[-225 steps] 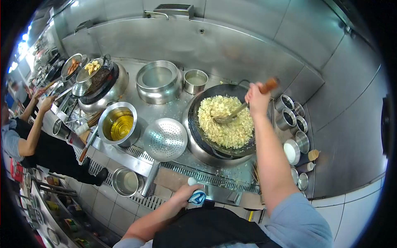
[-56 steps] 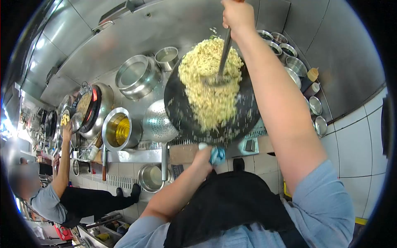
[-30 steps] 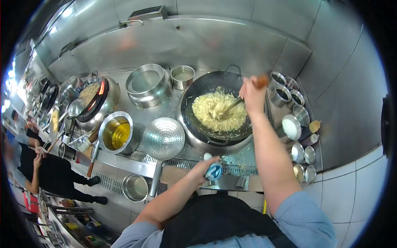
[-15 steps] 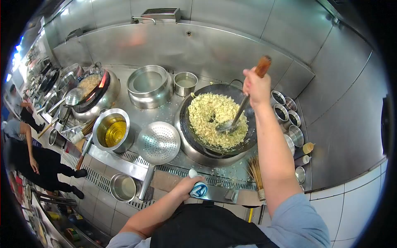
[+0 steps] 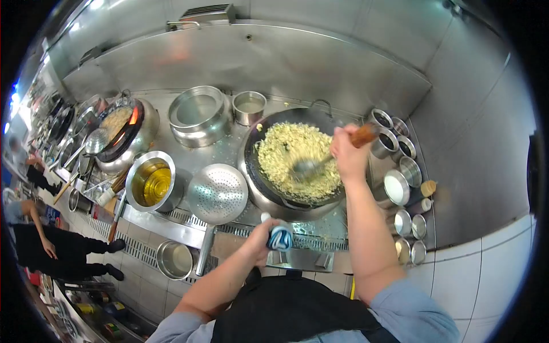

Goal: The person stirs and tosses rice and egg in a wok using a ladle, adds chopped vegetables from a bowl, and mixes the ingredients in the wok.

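My right hand [image 5: 350, 155] is closed round the wooden-ended handle of a ladle [image 5: 365, 135]. The ladle's bowl, blurred by motion, sits in a loose, pale-yellow mass that looks like egg fried rice [image 5: 285, 137]. This food spreads over the inside of a large dark wok [image 5: 313, 116], set on a round steel burner. Below the wok's near side, my left hand [image 5: 261, 243] grips a rolled blue-and-white cloth [image 5: 280, 238]. Something small and white sticks up by that hand; I cannot tell what it is.
A perforated strainer [image 5: 218, 194] rests left of the wok, beside a pot of yellow oil [image 5: 155, 186]. Steel seasoning pots [image 5: 396, 187] and bottles line the right. Flame shows at a second wok [image 5: 117, 126]. A co-worker [image 5: 48, 246] stands at far left.
The ladle handle has tipped lower to the right, and its bowl has moved left through the food. My right hand is lower. The left hand still holds the cloth. The view has shifted slightly.
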Tool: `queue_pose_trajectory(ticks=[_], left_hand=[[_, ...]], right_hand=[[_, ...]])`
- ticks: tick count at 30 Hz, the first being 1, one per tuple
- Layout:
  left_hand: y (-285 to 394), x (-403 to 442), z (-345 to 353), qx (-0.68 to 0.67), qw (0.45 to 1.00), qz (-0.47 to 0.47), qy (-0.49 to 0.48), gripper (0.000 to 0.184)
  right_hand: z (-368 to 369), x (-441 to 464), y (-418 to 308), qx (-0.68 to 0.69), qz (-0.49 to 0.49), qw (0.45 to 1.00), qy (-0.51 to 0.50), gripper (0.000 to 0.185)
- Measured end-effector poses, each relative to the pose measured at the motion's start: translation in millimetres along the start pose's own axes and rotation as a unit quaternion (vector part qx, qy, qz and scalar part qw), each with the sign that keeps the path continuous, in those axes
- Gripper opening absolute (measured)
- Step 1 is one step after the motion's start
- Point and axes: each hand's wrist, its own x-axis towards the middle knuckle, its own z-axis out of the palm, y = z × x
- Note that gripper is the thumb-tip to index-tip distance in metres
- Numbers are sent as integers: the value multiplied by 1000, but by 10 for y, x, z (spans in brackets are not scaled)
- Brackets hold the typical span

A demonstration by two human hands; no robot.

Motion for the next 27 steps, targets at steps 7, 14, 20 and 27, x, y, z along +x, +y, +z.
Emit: queue_pose_trajectory(ticks=[7,14,20,27], left_hand=[[379,411,432,99,994,-41,-7,36],[-85,1109,462,15,983,109,144,19],[-150,1116,556,57,954,219,198,18],[-71,1094,479,46,967,191,163,27]], right_hand=[[-672,496,-928,109,-53,993,-9,17],[-587,758,-290,150,86,984,49,24],[-708,878,203,97,-72,963,240,23],[-436,1246,-420,143,13,988,57,26]])
